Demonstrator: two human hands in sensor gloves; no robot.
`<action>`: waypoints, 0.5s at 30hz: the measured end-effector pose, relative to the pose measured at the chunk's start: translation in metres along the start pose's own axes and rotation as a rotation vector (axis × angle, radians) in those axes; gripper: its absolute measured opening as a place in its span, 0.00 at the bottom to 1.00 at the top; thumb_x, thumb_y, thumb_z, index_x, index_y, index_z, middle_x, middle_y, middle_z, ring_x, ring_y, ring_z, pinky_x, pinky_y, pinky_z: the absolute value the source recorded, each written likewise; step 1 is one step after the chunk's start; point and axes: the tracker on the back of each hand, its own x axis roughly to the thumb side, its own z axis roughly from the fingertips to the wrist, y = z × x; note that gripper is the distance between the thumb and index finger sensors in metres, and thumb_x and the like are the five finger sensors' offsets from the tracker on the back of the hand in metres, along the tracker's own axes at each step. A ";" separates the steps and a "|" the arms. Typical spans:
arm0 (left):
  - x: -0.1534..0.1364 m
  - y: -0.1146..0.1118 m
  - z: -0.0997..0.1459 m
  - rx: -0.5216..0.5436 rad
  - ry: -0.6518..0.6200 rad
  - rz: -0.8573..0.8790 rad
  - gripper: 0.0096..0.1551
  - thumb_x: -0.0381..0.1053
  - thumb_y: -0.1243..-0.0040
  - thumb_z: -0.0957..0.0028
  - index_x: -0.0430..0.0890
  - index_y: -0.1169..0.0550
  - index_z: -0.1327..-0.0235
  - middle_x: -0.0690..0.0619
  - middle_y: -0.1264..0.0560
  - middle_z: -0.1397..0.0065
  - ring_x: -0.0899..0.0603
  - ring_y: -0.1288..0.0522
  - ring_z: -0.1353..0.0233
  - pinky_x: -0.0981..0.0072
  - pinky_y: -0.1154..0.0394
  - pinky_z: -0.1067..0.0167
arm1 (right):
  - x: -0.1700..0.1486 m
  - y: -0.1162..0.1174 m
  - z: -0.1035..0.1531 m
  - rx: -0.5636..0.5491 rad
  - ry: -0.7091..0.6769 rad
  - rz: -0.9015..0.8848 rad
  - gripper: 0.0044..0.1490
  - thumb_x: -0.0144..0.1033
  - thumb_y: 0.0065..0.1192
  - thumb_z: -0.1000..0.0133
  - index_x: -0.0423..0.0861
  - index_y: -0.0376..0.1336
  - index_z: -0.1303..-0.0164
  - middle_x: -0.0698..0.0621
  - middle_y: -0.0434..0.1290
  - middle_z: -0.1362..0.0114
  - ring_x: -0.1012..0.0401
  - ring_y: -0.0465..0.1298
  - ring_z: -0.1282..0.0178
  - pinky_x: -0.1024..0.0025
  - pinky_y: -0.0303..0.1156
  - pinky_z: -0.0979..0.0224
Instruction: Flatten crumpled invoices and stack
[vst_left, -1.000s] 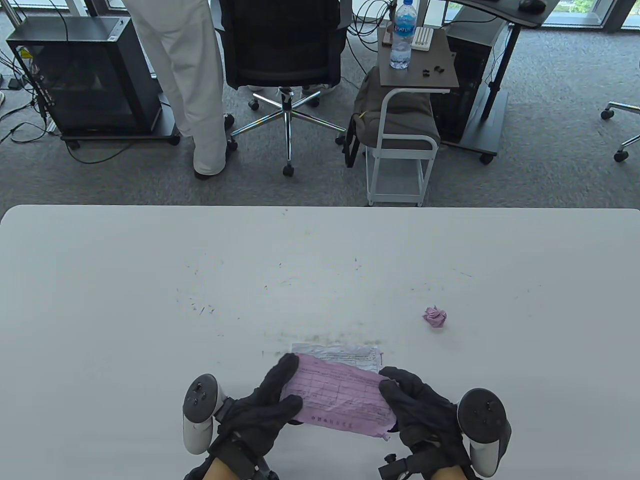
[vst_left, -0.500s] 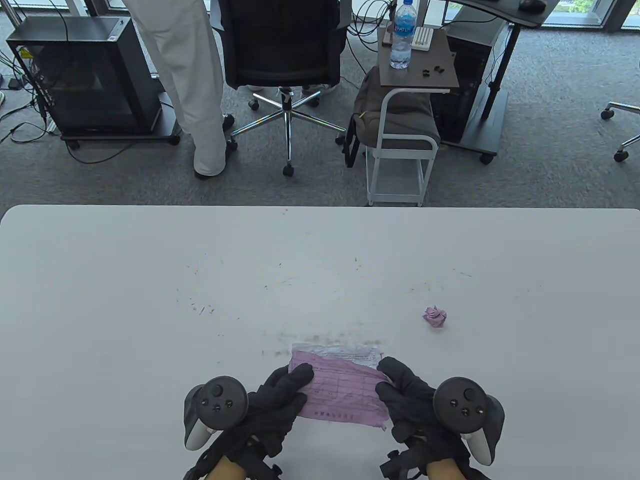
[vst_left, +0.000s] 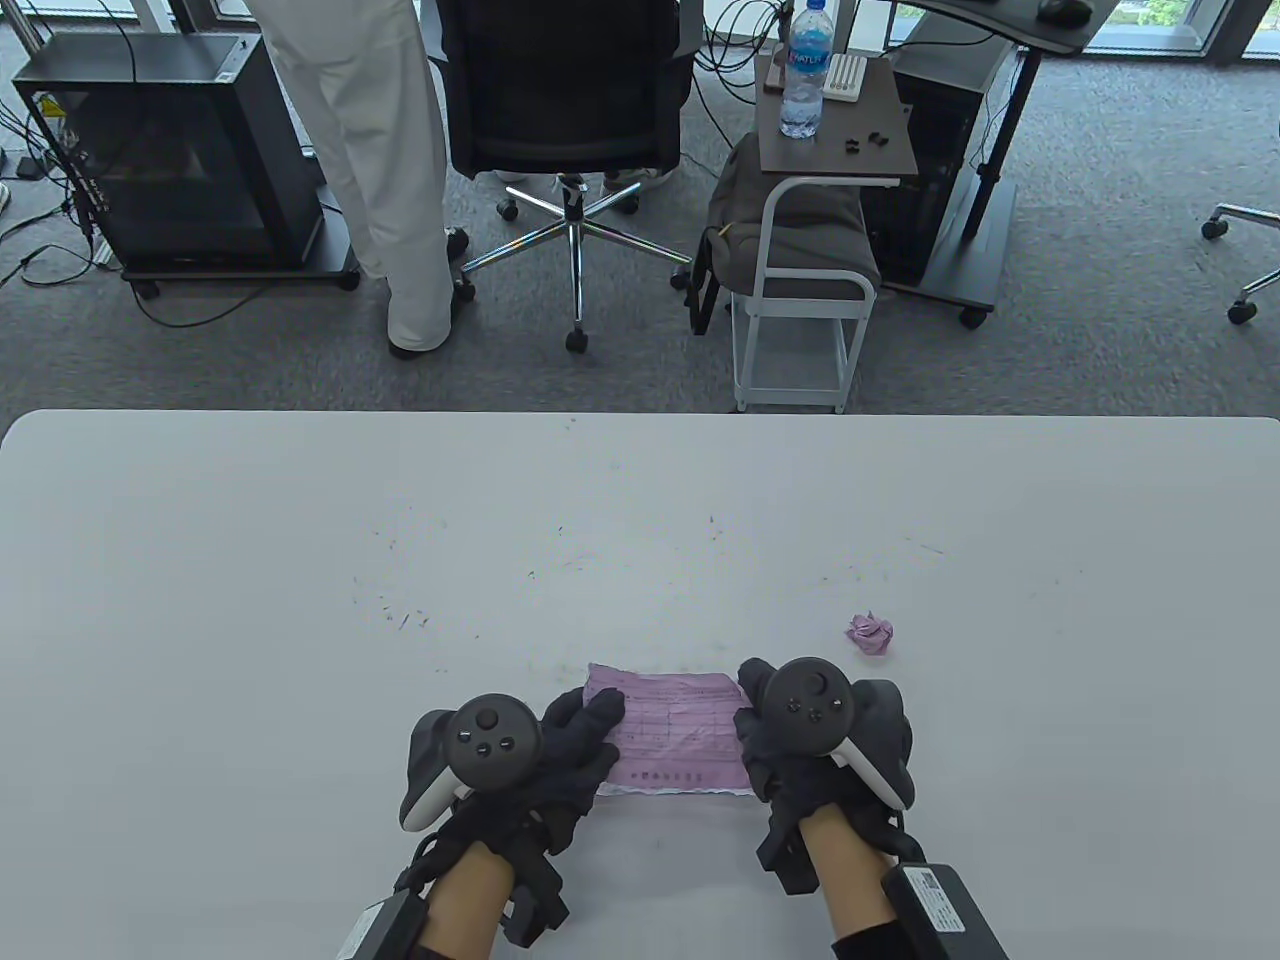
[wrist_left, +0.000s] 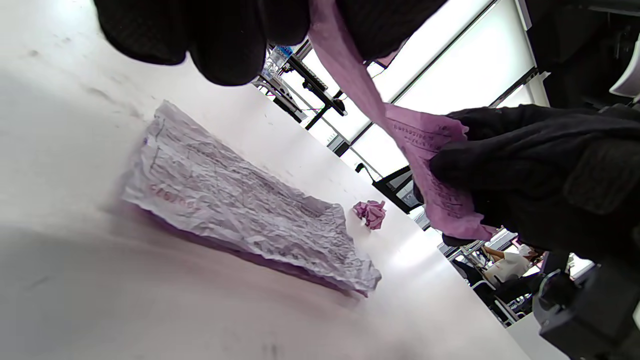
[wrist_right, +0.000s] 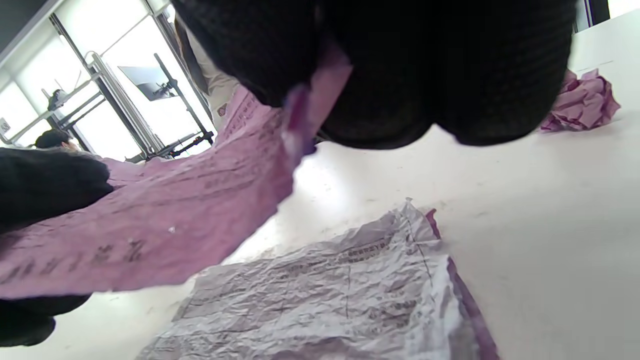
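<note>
Right now both my hands, left hand (vst_left: 560, 760) and right hand (vst_left: 800, 760), pinch the pink invoice (vst_left: 675, 735) above the flattened white invoice (wrist_left: 240, 215); a crumpled pink ball (vst_left: 870, 634) sits nearby on the table (vst_left: 200, 600).

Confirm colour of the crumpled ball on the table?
Pink-purple. The ball shows best in the right wrist view.

You have two gloved hands, left (vst_left: 560, 765) and right (vst_left: 800, 760), one pink invoice (vst_left: 672, 735) between them, one flattened sheet (wrist_left: 240, 220) below (visible from the wrists), one crumpled ball (vst_left: 870, 633).
</note>
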 end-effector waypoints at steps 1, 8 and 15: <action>-0.003 -0.002 -0.004 -0.015 0.011 -0.014 0.31 0.42 0.45 0.36 0.37 0.36 0.21 0.37 0.46 0.21 0.26 0.33 0.28 0.34 0.32 0.37 | -0.002 0.005 -0.005 0.018 0.016 0.013 0.33 0.28 0.67 0.44 0.36 0.58 0.30 0.39 0.77 0.43 0.53 0.81 0.56 0.54 0.81 0.52; -0.021 -0.016 -0.026 -0.127 0.096 -0.178 0.32 0.43 0.45 0.36 0.39 0.38 0.20 0.40 0.48 0.20 0.22 0.42 0.25 0.33 0.36 0.35 | -0.006 0.040 -0.027 0.087 0.034 0.112 0.35 0.28 0.67 0.45 0.36 0.57 0.29 0.39 0.76 0.42 0.53 0.80 0.55 0.54 0.81 0.51; -0.030 -0.032 -0.030 -0.182 0.134 -0.247 0.32 0.43 0.45 0.36 0.40 0.38 0.20 0.41 0.50 0.19 0.20 0.50 0.24 0.31 0.42 0.33 | -0.001 0.068 -0.035 0.129 0.002 0.317 0.35 0.29 0.67 0.45 0.37 0.57 0.29 0.40 0.77 0.42 0.54 0.80 0.54 0.54 0.81 0.51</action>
